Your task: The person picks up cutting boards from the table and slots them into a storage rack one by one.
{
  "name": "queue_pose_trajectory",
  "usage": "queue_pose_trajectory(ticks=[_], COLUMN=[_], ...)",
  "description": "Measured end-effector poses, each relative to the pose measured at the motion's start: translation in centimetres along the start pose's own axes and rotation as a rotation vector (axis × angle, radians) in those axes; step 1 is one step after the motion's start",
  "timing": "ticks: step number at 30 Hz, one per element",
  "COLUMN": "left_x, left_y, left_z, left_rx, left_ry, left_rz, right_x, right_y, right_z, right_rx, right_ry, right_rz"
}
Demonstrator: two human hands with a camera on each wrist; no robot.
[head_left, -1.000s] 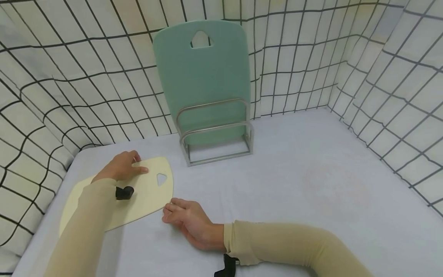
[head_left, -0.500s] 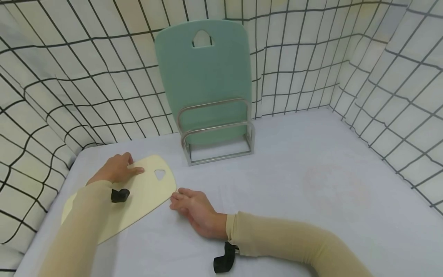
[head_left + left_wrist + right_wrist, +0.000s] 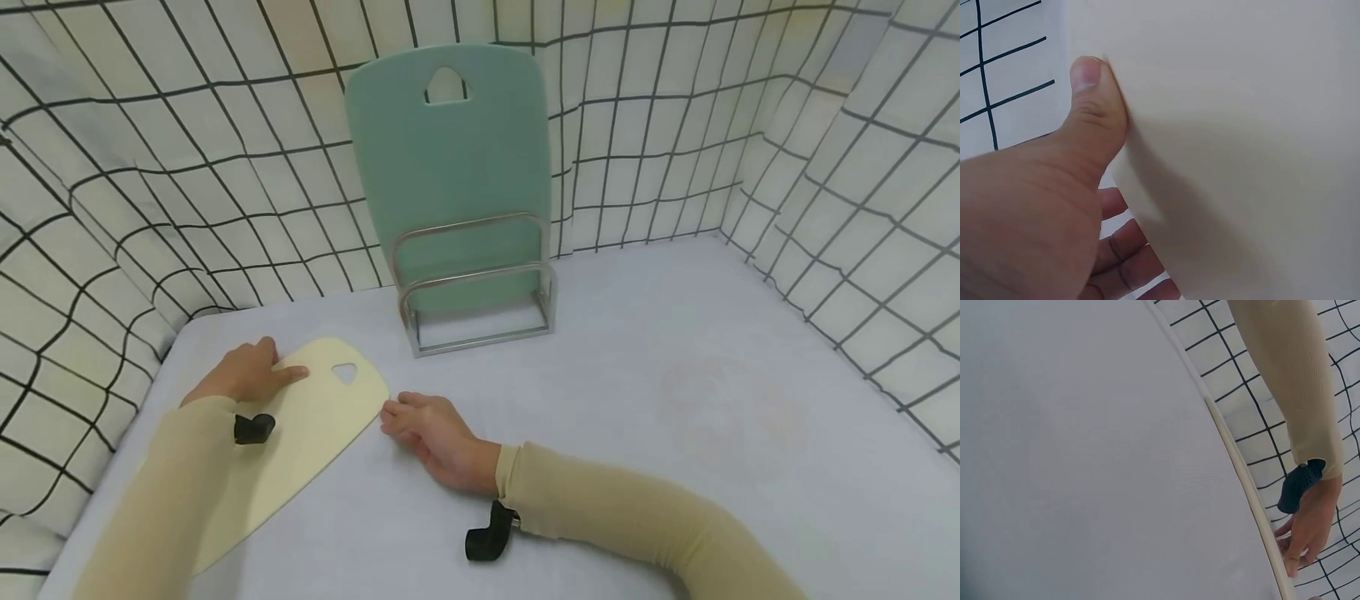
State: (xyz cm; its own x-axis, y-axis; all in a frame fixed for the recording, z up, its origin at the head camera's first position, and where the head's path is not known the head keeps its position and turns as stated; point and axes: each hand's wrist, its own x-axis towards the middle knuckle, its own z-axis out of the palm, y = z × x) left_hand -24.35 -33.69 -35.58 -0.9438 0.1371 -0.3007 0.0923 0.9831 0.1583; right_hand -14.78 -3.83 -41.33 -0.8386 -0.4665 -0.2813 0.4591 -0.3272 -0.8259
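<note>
Holding a cream board (image 3: pixel 315 425) on the desk (image 3: pixel 637 392), well short of a metal rack (image 3: pixel 485 342)

Beyond the cream board and to its right, you face the rack, made of bent bars, with a tall green board (image 3: pixel 457 167) standing in it and leaning slightly back. Two hoops cross the front of that green board, and a stretch of the rack's base frame lies in front of its lower edge. Walls (image 3: pixel 645 125) of white, ruled with a dark grid, close in the far edge of the desk and both sides. Your beige left sleeve (image 3: pixel 165 492) covers part of the cream board from the head view; your right sleeve (image 3: pixel 615 508) crosses the near side of the desk. Each wrist carries a small black device (image 3: pixel 489 537).

The cream board sits at the left of the desk, set aslant, smooth and plain, with rounded corners and a small handle hole near its far right end. Your left grip (image 3: pixel 247 371) is closed on its far left edge, thumb over the top, fingers beneath. Your right grip (image 3: pixel 438 442) meets its right corner with fingers together and slightly bent; you cannot tell from these views whether it pinches the corner or only touches it.
</note>
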Motion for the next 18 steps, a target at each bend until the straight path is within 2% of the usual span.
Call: queue_pose_trajectory(ticks=[8, 18], left_x=[-0.6, -1.6], left_y=[-0.4, -0.4], left_z=[0.3, 0.5], left_rx=[-0.010, -0.027], left_ry=[0.005, -0.025], left_rz=[-0.018, -0.093], right_x=[0.5, 1.2], right_y=[-0.5, -1.1], right_z=[-0.2, -0.5], right_rx=[0.012, 0.065], right_ry=[0.007, -0.015], right_rz=[0.002, -0.004])
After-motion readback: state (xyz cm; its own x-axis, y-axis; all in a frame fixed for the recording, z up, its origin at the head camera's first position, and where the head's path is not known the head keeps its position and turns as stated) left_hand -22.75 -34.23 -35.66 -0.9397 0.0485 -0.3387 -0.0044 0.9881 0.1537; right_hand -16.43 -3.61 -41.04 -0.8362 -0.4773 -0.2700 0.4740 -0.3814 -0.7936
